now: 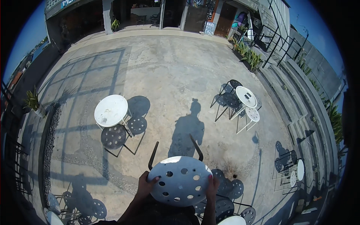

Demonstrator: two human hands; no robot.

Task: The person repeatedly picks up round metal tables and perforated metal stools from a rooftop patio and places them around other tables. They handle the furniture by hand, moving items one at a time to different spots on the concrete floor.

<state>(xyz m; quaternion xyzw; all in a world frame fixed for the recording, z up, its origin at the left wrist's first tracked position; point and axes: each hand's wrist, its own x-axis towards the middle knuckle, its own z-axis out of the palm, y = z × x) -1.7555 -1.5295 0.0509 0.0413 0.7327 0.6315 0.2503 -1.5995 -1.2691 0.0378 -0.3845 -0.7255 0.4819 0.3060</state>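
In the head view, a round white stool seat (180, 181) with punched holes is nearest the camera, held up low in the middle of the picture, its two dark legs (197, 147) pointing away toward the concrete floor (168, 75). The left hand (145, 184) has its grip clamped on the seat's left rim, fingers curled over the edge. The right hand (212, 187) grips the right rim the same way, fingers closed on it. Just beyond the right hand stand more black perforated stools (228, 187). Farther left, a round white desk (111, 110) stands with black stools (113, 136) beside it. To the right, another white desk (246, 96) has stools around it. The person's shadow (187, 129) lies on the floor between them.
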